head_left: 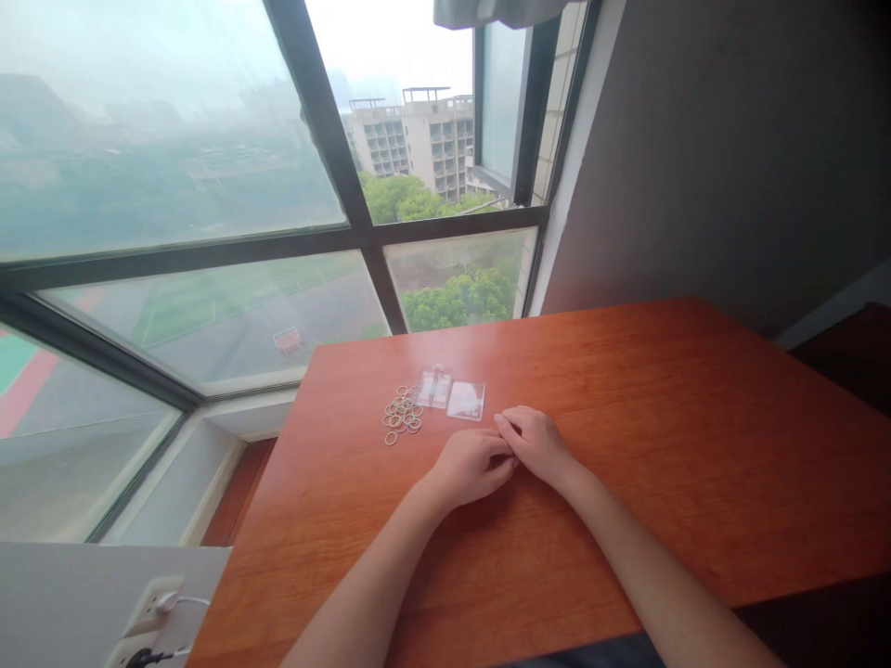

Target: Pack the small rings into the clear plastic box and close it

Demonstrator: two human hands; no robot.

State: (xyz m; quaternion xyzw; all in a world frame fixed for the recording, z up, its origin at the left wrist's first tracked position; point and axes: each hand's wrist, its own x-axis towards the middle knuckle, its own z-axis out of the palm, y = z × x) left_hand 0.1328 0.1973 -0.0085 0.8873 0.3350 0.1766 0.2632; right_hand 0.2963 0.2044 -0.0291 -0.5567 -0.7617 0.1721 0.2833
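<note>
My left hand [473, 467] lies on the wooden table with its fingers curled towards the right. Against its fingertips rests my right hand [535, 442], also closed, its fingers partly overlapping the left ones. Where the fingertips meet, anything between them is hidden. Left of and beyond my hands is a loose pile of metal rings [404, 410], with one ring [391, 438] slightly apart at the near side. Beside the pile, a small clear plastic case [435, 390] lies next to a flat clear square piece [466, 401], perhaps its lid. Neither hand touches the rings or the plastic pieces.
The reddish-brown table [640, 417] stands against a large window with dark frames [278, 246]. A grey wall [710, 167] rises at the right. At the lower left, a wall socket [157, 594] has plugs and cords beside the table's left edge.
</note>
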